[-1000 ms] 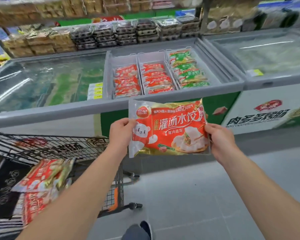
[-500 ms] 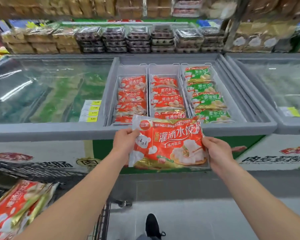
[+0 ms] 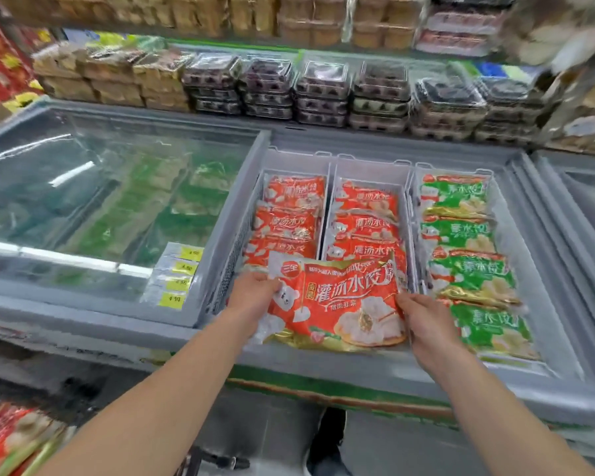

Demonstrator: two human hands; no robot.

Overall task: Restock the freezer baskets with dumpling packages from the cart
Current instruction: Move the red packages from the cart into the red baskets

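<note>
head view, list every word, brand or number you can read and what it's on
"三全": round logo on the held red package, gripped by the left hand and right hand.
"灌汤水饺": large white text, same package.
"猪肉韭菜": small text below it.
"素水饺": green packages.
Yellow price tags: digits too blurred.
Red packages in the baskets: partly legible, same title.

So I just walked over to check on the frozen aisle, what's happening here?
A person is restocking dumplings. Their left hand and right hand grip the two sides of a red dumpling package, held over the near end of the open freezer. Two baskets hold red packages and the right basket holds green packages. More red packages sit at the lower left, apparently in the cart.
</note>
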